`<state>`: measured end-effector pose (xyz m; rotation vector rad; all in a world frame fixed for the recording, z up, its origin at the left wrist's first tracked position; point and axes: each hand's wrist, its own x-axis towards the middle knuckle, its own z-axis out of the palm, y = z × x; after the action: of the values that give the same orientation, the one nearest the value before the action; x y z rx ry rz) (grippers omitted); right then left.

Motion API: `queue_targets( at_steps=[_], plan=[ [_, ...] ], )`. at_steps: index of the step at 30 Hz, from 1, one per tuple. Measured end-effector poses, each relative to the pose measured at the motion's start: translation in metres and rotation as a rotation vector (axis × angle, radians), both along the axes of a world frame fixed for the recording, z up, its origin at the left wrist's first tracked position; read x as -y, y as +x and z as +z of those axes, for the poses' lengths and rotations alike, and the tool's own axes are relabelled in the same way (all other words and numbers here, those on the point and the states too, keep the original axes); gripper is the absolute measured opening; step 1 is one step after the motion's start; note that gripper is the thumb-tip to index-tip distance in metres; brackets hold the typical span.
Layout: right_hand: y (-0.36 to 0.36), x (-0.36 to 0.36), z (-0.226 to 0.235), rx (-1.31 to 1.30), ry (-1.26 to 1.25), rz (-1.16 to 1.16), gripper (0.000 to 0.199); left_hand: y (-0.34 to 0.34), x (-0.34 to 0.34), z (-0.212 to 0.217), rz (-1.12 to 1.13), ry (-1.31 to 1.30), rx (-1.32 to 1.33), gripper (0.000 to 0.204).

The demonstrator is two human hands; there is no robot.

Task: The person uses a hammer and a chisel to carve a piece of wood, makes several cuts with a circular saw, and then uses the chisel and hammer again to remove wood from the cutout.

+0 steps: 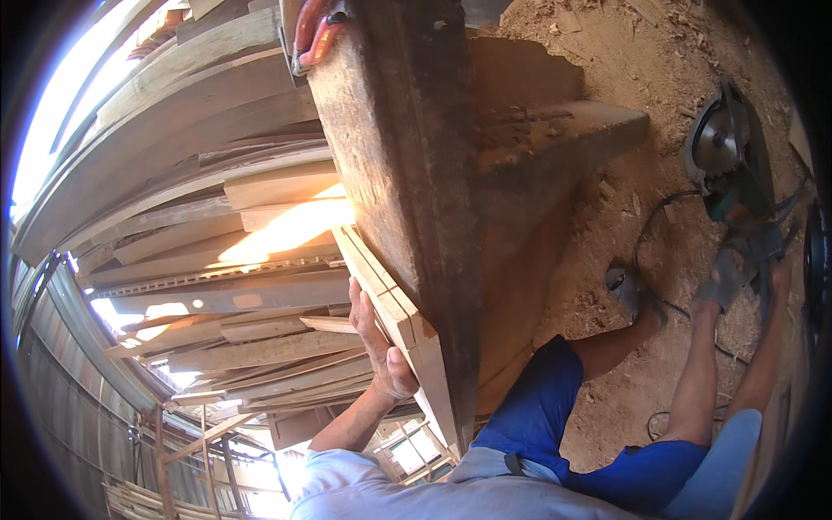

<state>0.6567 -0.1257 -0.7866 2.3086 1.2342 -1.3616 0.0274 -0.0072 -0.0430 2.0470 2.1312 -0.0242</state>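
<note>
My left hand (379, 351) is closed around the side of some pale sawn wood pieces (386, 299), its fingers along one face and the thumb at the near edge. These pieces lie lengthwise together against a thick, weathered timber beam (364, 147). Off to the right, my right hand (774, 260) is low down at the handle end of a circular saw (726, 160). Its fingers are largely hidden, but they appear wrapped round the handle. The saw's round blade (718, 143) and dark green housing are visible.
Stacked planks (225, 191) fill the left side. Sawdust and chips cover the floor (607, 234), where a black cord (646, 221) curls past my shoes (622, 284). A red metal-edged tool (317, 39) sits at the beam's far end. Corrugated sheeting (65, 364) stands lower left.
</note>
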Motion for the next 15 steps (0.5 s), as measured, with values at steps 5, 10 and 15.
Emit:
queue_targets(
  at_steps=[5,10,15],
  plan=[
    [0.012,-0.020,0.022,0.073,-0.011,0.085,0.051,-0.013,0.009,-0.003,-0.008,0.030,0.034,0.079],
    [0.003,-0.014,0.031,0.115,-0.054,0.133,0.052,-0.007,0.001,0.000,-0.040,0.016,0.003,0.080],
    [-0.019,0.011,0.017,0.093,0.002,0.153,0.053,-0.014,0.013,-0.003,0.041,0.042,0.100,0.079]
  ],
)
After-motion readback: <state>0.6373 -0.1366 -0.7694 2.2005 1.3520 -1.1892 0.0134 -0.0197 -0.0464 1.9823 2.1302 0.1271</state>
